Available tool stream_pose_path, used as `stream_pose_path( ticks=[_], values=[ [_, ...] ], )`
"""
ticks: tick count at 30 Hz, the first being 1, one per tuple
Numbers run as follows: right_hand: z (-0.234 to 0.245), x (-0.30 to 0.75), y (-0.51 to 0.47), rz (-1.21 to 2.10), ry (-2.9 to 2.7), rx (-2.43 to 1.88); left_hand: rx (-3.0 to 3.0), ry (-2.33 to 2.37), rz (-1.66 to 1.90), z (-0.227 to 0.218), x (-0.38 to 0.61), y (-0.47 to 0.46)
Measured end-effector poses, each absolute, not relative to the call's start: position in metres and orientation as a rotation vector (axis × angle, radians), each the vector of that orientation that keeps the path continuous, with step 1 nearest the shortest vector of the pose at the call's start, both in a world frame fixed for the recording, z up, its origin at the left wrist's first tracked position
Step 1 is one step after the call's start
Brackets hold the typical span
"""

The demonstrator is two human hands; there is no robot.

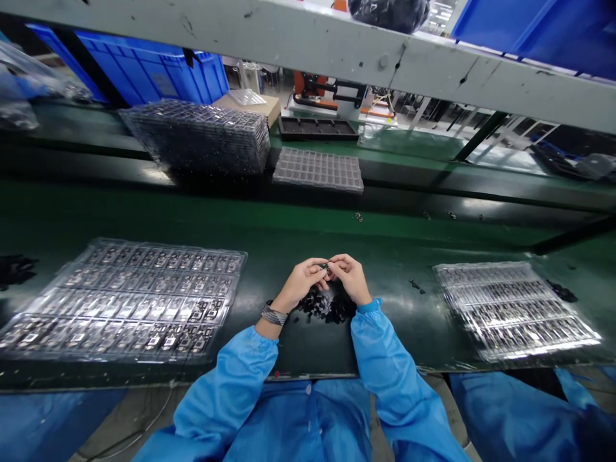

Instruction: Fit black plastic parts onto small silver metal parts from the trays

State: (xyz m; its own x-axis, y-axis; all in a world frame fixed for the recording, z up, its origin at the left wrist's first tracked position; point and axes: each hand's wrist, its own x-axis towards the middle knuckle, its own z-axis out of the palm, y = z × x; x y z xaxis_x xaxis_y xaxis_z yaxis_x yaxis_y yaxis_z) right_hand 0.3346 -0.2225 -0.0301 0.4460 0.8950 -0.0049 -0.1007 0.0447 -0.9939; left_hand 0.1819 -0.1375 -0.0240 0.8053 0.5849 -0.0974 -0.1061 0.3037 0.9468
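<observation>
My left hand [302,280] and my right hand [352,276] meet above the green belt [394,244], fingertips pinched together on a small dark part [326,265]. Beneath my wrists lies a heap of small black parts [327,307]. A clear blister tray [129,298] with many small parts in its pockets lies to the left of my hands. Another clear tray [514,308] lies to the right. Both arms wear blue sleeves, and a bracelet sits on my left wrist.
Behind the belt stand a tall stack of clear trays [202,135], a single clear tray [318,169] and a dark tray [317,128]. Blue crates [154,70] sit at the back left. A grey shelf beam [337,45] crosses overhead.
</observation>
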Motion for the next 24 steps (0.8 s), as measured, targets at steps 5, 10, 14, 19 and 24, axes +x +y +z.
stream_pose_path(
  ticks=[5, 10, 14, 19, 24],
  values=[
    [-0.0276, 0.3339, -0.2223, 1.005, -0.787, -1.264, 1.248, 0.459, 0.551, -0.0222, 0.1823, -0.1400],
    [-0.0255, 0.3325, -0.2229, 1.012, -0.783, -1.252, 1.346, 0.469, 0.603, -0.0179, 0.1822, -0.1448],
    [-0.0288, 0.3315, -0.2223, 1.000, -0.792, -1.243, 1.391, 0.509, 0.643, -0.0169, 0.1822, -0.1465],
    [-0.0289, 0.3326, -0.2225, 0.959, -0.824, -1.255, 1.420, 0.520, 0.642, -0.0174, 0.1796, -0.1461],
    [-0.0220, 0.3321, -0.2241, 0.912, -0.881, -1.316, 1.459, 0.524, 0.650, -0.0187, 0.1822, -0.1459]
  ],
)
